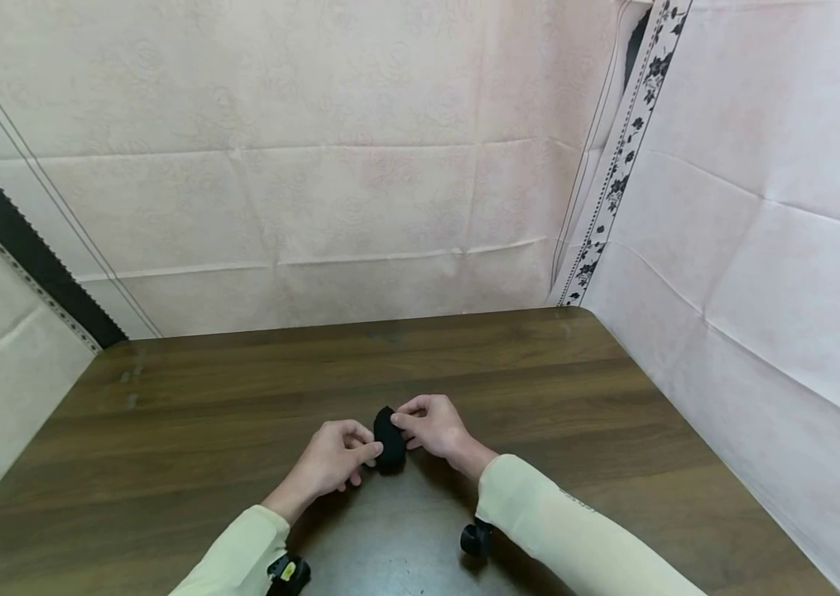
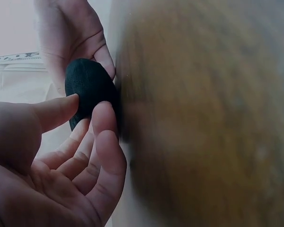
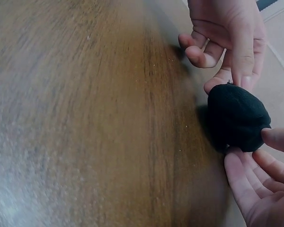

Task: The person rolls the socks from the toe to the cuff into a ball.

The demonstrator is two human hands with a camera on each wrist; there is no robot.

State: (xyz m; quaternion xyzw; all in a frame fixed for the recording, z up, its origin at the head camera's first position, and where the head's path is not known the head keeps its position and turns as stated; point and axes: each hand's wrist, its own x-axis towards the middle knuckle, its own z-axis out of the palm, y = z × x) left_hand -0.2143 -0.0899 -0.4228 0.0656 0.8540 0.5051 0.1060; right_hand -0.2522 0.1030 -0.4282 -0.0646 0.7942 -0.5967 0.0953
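A small black bundle of soft fabric, rounded and folded on itself, is between both hands just above or on the wooden table; whether it touches the wood I cannot tell. My left hand pinches its near left side between thumb and fingers. From the other side my right hand pinches the upper right edge with thumb and fingers. In the left wrist view the bundle shows a smooth, bulging face. The right wrist view shows a shallow crease across the bundle. Its underside is hidden.
The brown wooden table spreads around the hands. Pale cloth hangs behind it, and more cloth hangs along the right side. Dark camera mounts sit under the light sleeves at the wrists.
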